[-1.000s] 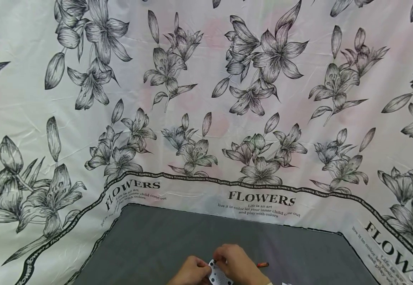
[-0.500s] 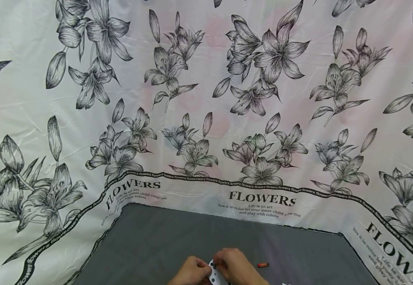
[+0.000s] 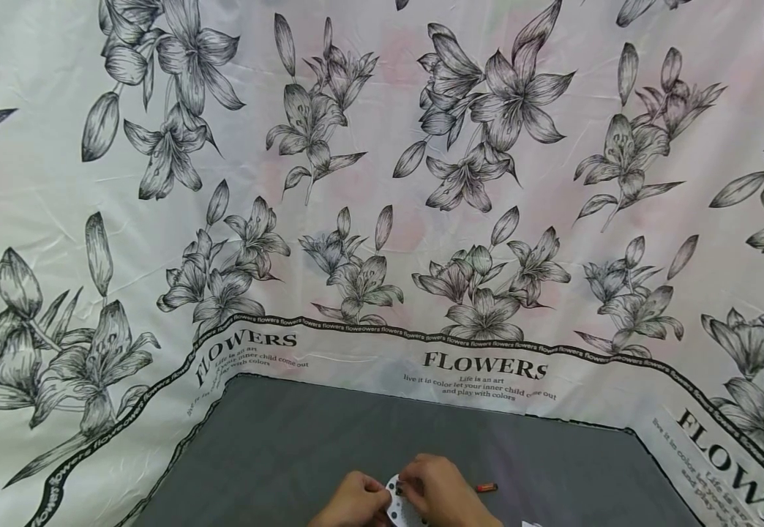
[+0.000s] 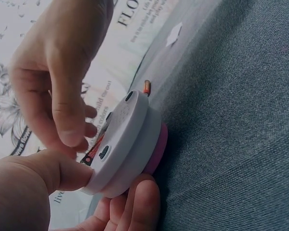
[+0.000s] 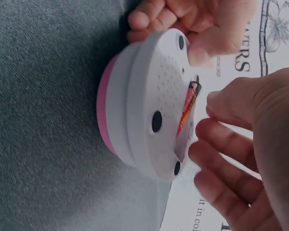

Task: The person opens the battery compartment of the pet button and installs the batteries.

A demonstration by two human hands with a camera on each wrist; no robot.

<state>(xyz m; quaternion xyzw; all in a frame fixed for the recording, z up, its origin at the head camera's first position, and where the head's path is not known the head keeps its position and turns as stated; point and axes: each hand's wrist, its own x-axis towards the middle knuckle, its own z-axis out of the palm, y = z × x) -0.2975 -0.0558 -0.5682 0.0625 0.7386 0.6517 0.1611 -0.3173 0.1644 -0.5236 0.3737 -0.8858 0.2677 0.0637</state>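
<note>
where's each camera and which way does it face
Head: head-worn, facing forward and down; left hand, right hand show.
Left wrist: worn there, facing the white device; left hand near, right beyond.
Right wrist: worn there, facing the same device; right hand near, left beyond.
Wrist views share the device and a red-black battery.

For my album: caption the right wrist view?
Left hand holds a round, white and pink plastic device with a cylindrical red battery showing; right hand close by.

"FLOWERS" and "Life is an art" on white cloth (image 3: 395,176), "flowers" along its black band (image 3: 415,337), blurred print on battery (image 5: 186,110)
</note>
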